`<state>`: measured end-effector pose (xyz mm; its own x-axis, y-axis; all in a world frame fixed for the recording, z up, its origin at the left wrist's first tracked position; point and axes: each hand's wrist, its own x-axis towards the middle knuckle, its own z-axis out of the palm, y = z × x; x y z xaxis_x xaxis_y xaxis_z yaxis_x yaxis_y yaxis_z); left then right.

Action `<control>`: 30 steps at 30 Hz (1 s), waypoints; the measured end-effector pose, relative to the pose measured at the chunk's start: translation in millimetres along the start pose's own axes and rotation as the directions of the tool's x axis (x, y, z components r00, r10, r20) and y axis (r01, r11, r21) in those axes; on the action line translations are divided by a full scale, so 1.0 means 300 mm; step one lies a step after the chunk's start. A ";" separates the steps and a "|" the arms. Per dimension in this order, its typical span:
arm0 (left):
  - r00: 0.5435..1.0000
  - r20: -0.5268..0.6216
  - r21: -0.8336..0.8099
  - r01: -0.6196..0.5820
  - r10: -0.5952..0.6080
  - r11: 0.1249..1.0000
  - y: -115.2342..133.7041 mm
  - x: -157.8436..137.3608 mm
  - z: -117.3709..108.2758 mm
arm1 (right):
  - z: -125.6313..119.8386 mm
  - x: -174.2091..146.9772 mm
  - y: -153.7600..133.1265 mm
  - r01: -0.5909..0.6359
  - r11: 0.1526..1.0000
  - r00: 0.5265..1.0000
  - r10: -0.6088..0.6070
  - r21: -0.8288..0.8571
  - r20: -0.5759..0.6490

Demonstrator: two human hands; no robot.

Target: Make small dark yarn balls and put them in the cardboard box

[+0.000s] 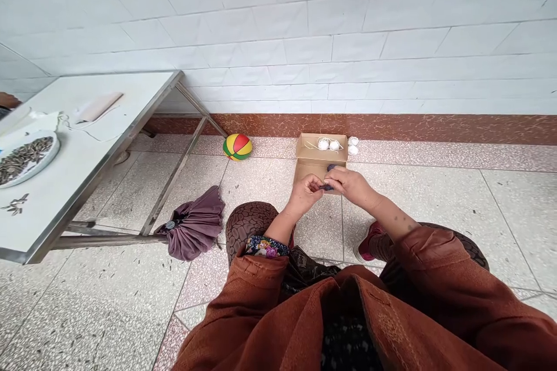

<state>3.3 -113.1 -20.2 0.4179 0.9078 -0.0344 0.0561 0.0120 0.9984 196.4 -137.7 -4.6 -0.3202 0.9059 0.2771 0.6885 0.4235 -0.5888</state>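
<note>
Head view: dark item [326, 187] over near half of open cardboard box [306, 169], pinched by left hand [305, 192] and right hand [350, 184]; white balls [323, 144] in far half. Step: likely fingering it; next calls for steady two-handed pinch.

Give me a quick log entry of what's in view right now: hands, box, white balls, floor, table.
Left hand: fingertips pinched on a small dark item
Right hand: fingers on the same item
Box: open cardboard, on the floor under the hands
White balls: two in the box's far section, others just right of it
Floor, left: multicolored ball; purple folded fabric by the table leg
Table: dish of dark seed-like pieces
</note>
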 end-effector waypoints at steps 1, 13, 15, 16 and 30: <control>0.998 0.062 -0.056 0.018 -0.014 0.998 0.004 -0.004 0.000 | -0.005 0.007 0.008 -0.022 0.999 0.999 0.023 0.036 -0.025; 0.986 0.024 -0.602 0.144 -0.163 0.785 -0.009 -0.008 0.020 | 0.031 -0.035 -0.025 -0.221 0.961 0.975 0.222 0.164 0.016; 0.983 -0.011 -0.586 0.140 -0.181 0.798 -0.018 -0.004 0.026 | 0.036 -0.037 -0.039 -0.239 0.959 0.971 0.237 0.152 0.029; 0.984 -0.021 -0.555 0.136 -0.177 0.820 -0.020 -0.003 0.030 | 0.038 -0.037 -0.043 -0.252 0.958 0.968 0.251 0.139 0.025; 0.996 -0.085 -0.168 0.003 -0.018 0.986 0.006 -0.017 0.050 | 0.032 -0.034 -0.043 -0.325 0.936 0.938 0.337 0.131 -0.080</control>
<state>15.1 -124.0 -19.0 0.3380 0.9399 -0.0483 -0.0952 0.0852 0.9918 184.5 -152.3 -7.1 -0.0163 0.9924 0.1221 0.6637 0.1021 -0.7410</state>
